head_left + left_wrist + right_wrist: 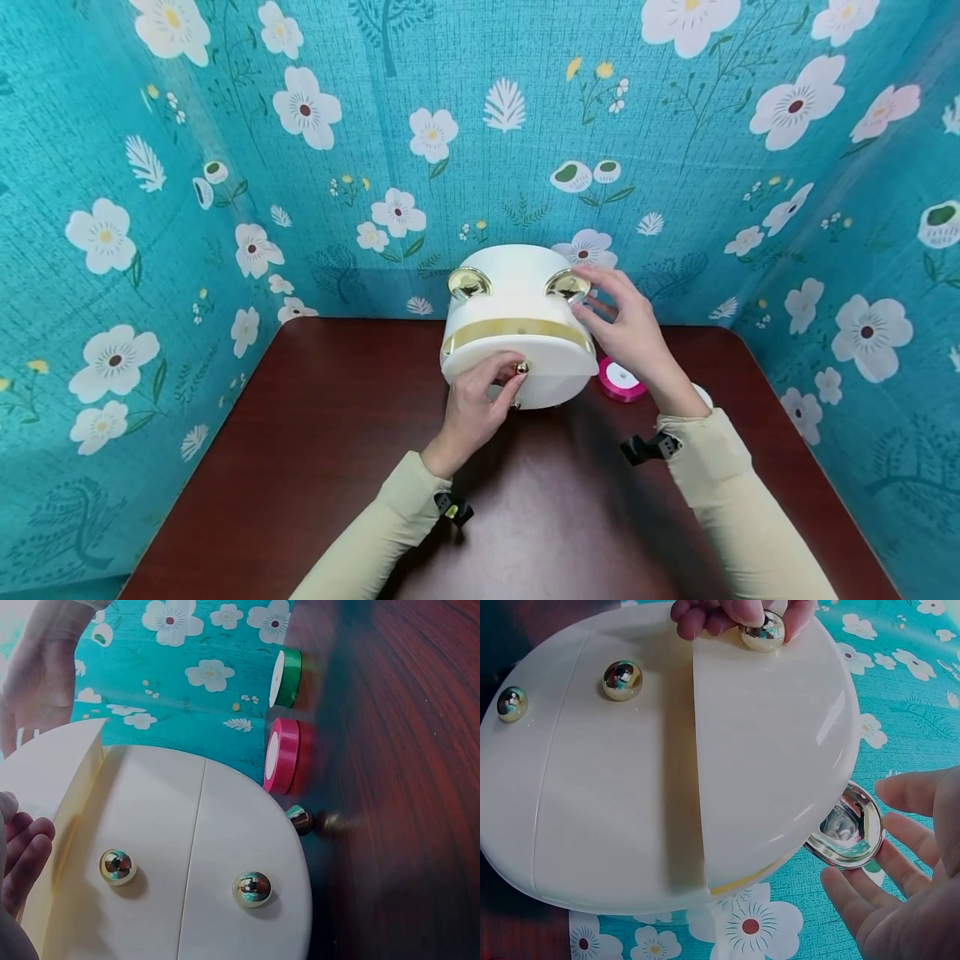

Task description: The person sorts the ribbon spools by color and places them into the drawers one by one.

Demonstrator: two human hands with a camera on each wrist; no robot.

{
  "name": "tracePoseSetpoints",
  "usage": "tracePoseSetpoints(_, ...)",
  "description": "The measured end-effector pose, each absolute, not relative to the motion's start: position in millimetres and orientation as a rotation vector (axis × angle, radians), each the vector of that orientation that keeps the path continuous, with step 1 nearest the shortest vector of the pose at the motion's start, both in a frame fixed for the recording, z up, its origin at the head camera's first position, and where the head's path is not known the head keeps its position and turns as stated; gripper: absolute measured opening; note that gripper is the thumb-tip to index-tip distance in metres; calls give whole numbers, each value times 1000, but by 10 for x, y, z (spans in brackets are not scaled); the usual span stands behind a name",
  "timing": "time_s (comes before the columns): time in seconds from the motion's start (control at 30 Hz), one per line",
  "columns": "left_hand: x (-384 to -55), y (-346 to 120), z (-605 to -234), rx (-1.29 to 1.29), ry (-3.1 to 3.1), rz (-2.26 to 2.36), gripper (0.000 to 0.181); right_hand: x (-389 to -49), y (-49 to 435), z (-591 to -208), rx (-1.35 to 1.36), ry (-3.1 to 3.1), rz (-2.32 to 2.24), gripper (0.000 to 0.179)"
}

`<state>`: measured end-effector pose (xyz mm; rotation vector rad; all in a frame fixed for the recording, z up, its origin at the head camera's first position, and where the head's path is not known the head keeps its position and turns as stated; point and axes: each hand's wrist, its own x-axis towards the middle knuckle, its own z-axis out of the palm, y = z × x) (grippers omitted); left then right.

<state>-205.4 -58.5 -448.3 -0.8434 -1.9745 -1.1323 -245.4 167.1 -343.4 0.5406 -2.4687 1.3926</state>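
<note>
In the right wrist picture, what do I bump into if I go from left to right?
First gold knob → second gold knob → left hand pinching a third gold knob → round gold piece → right hand.

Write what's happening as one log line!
left hand: pinches gold knob; right hand: beside gold ear; top drawer: juts out; pink ribbon: on table

We see a glossy white rounded box [517, 308] upright on the table [337, 400]; two dished gold ears [471, 285] crown it; its top drawer [558, 357], bearing a gold knob [522, 367], stands partway open.
</note>
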Motion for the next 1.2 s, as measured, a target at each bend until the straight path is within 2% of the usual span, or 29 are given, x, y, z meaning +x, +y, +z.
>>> tracePoseSetpoints(1.2, -2370, -620, -4477, -856, -2011, -1134, 23, -2522, 1667, -3426, 571, -2432, 1291, 42)
